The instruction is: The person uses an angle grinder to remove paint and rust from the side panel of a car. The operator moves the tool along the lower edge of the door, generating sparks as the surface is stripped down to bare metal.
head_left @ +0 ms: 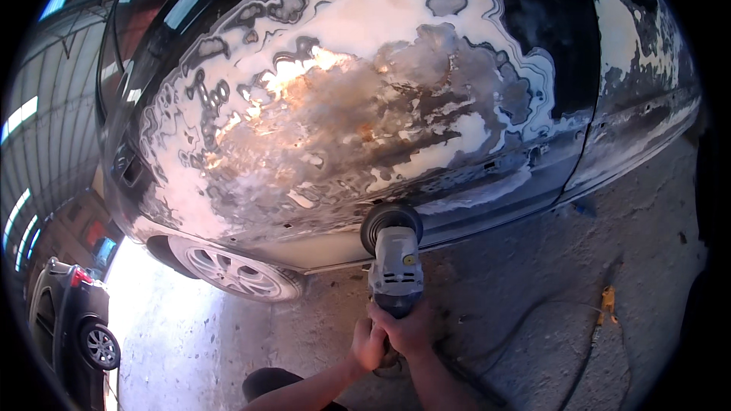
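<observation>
Against the patchy, sanded car door (343, 106), both hands (392, 335) clenched around a grey round-padded sander (394, 255).

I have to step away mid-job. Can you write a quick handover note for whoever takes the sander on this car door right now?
Left hand: wrapped around the rear of the sander handle, low side.
Right hand: gripping the handle just behind the grey sander body.
Sander: its black pad is at the lower edge of the dark car door, above the sill.
Done: most of the door's middle is sanded to white filler and bare, rust-tinted metal.
Left: dark paint remains along the top, the right edge and the bottom strip; the neighbouring panel is only partly sanded.
Note: a cable trails across the concrete floor to the right.
</observation>
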A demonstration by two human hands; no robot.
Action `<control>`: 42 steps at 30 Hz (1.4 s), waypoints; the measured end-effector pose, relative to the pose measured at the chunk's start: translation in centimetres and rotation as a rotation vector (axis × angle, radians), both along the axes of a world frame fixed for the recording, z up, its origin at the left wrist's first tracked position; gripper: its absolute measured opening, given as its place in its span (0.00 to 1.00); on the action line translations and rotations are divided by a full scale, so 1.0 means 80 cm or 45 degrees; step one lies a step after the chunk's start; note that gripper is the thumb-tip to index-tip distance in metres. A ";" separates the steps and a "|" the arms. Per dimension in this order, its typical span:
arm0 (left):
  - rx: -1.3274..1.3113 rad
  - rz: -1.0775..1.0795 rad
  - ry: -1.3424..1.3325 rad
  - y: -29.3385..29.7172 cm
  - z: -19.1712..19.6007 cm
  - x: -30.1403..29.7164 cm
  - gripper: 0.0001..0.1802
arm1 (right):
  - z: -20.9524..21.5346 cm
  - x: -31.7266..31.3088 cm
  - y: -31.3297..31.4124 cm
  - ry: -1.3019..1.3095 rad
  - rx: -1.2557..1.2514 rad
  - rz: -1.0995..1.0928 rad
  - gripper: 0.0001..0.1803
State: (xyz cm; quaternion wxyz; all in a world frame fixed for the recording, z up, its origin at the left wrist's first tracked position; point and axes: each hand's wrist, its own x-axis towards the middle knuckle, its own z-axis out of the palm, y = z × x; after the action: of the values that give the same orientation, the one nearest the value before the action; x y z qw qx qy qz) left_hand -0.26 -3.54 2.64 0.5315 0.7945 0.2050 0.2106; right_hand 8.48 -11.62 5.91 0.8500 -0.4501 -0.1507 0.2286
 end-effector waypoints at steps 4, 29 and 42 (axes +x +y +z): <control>-0.016 -0.026 0.300 0.008 0.015 0.002 0.24 | 0.006 0.003 0.004 0.058 0.173 -0.105 0.18; 0.089 -0.048 -0.197 0.032 0.004 -0.007 0.26 | -0.007 -0.019 0.041 -0.091 -0.078 0.050 0.19; -0.101 0.019 -0.183 0.022 0.022 -0.010 0.24 | -0.003 -0.022 0.041 -0.138 -0.106 0.019 0.17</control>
State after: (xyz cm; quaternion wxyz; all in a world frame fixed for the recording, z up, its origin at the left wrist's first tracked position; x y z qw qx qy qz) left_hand -1.07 -1.79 4.37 0.5743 0.7541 0.1803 0.2627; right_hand 6.68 -8.34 5.65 0.8193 -0.4956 -0.1905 0.2164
